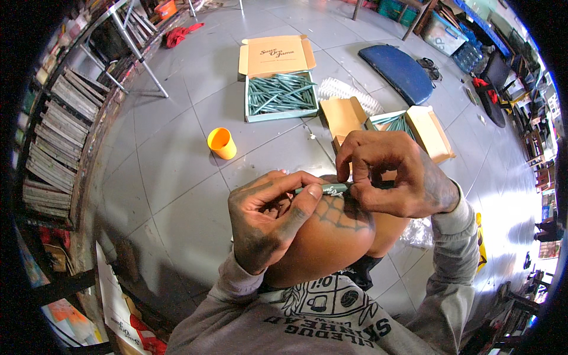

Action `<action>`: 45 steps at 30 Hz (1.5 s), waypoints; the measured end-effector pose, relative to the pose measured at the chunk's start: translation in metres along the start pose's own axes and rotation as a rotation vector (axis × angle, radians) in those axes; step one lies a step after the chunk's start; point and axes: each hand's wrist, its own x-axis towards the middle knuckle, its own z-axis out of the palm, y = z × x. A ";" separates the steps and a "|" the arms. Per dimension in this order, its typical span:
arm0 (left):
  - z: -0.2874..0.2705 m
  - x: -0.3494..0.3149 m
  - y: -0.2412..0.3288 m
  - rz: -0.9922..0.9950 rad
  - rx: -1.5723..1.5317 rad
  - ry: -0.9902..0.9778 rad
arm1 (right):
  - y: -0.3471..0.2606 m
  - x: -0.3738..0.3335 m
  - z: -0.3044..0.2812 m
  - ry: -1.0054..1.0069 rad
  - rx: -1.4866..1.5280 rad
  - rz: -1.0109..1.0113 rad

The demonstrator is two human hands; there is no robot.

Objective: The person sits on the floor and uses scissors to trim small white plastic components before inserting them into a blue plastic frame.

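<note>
A slim dark green stick, pen-like, with white lettering (335,189) lies level between my two hands, above my bent knee. My left hand (266,216) pinches its left end between thumb and fingers. At the other end, my right hand (399,174) is closed with thumb and fingertips on the stick; its tip is hidden there. Beyond my hands, an open cardboard box (281,115) is full of similar green sticks. To its right stands a smaller open box (435,130) with more green sticks, partly behind my right hand.
A yellow cup (222,144) stands on the grey tiled floor (177,177). Near the boxes lie clear plastic wrap (352,94) and a blue cushioned board (397,72). Metal stool legs (139,53) and a packed shelf (59,142) border the left; a plastic tub (444,35) sits far right.
</note>
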 end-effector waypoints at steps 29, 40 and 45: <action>-0.009 0.012 0.004 0.017 0.180 -0.109 | 0.004 0.003 0.002 0.045 -0.132 -0.215; -0.015 0.021 0.016 -0.015 0.248 -0.236 | 0.000 0.011 -0.007 -0.012 -0.208 -0.188; -0.014 0.037 0.013 0.169 0.392 -0.372 | -0.002 0.013 -0.011 -0.048 -0.295 -0.090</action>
